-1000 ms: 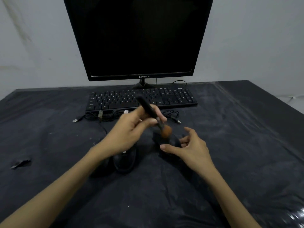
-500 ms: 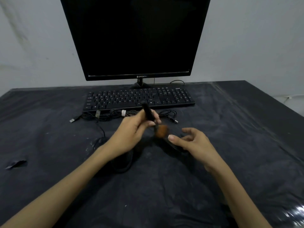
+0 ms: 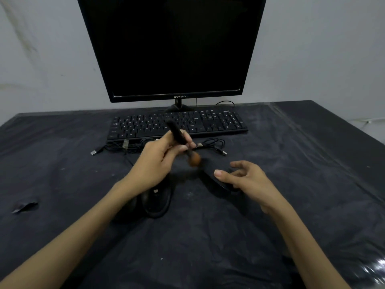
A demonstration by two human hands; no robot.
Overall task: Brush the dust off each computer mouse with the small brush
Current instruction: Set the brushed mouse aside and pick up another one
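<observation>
On the dark bench (image 3: 291,163), the small brush (image 3: 183,142) is gripped in the left hand (image 3: 154,163) above the mouse (image 3: 216,182) steadied by the loosely spread right hand (image 3: 245,180); short, light strokes are advised, with another mouse (image 3: 156,201) left nearby.

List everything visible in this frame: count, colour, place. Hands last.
monitor: 1, black, screen dark, back centre of table
keyboard: 1, black, in front of monitor
cables: bundle, count unclear, black with USB plugs, between keyboard and hands
small brush: 1, black handle, brown bristles, above the right-hand mouse
mice: 2 clearly seen, black; one under the left wrist, one at the right hand; a dark shape left of the first could be a third
scrap: 1, dark, table's left edge
table cover: 1, dark, dusty
left hand: grips the brush
right hand: fingers loosely curled around the mouse
</observation>
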